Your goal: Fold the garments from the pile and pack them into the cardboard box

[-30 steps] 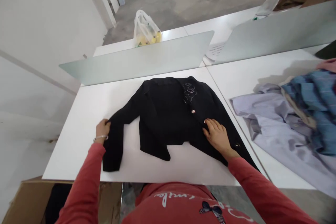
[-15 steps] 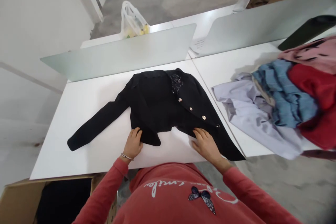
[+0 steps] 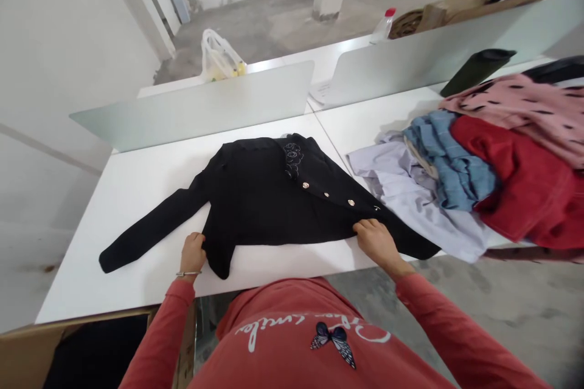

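Observation:
A black jacket [image 3: 264,200] lies spread on the white table [image 3: 150,164], one sleeve stretched out to the left. Its front carries several shiny buttons and a pale line pattern on the upper right side. My left hand [image 3: 193,251] pinches the lower left edge of the jacket, beside a hanging corner flap. With closed fingers, my right hand [image 3: 375,242] grips the lower hem near the right side. The hem runs nearly straight between the two hands. The other sleeve is partly hidden by the front panel.
Piled clothes sit at the right: a lavender garment [image 3: 392,176], a blue one [image 3: 456,158], a red one [image 3: 524,188] and a pink spotted one [image 3: 520,103]. A frosted divider [image 3: 205,106] edges the table's back. Below left stands an open cardboard box [image 3: 27,349] with dark contents.
My hands have moved apart, the left one further left, and the hem is now pulled wide and straighter. The jacket's left flap shifted left. The camera view has shifted too.

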Tool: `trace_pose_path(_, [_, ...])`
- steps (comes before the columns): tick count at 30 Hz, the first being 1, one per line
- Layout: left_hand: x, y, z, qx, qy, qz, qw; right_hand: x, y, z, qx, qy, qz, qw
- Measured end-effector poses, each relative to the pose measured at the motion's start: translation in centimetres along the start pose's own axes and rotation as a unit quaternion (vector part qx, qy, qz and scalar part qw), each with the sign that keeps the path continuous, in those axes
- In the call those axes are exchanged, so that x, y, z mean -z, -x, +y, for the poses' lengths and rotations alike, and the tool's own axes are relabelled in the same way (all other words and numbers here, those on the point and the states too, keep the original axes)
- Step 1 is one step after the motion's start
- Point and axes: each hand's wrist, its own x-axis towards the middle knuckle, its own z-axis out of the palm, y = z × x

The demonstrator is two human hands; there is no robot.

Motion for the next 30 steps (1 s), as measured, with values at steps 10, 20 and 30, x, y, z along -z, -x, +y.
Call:
trace_pose_path(10, [1.8,2.2,4.6,-0.136,-0.011,0.018,0.991,-0.1,1.7,5.0,-0.111,-0.106,0.151,0.976])
trace_pose_path(20, [-6.5,-0.3,22.1,-0.387,0.06,-0.155,0.907,3.0,-1.0,3.5,-0.238,-0.084,0.074,0.965])
trace_pose_path(30, [-8.5,-0.3,19.8,-0.263,0.356,-0.193,0.875,8.6,-0.8,-10.0,0.113,-0.245,-0.133,0.954])
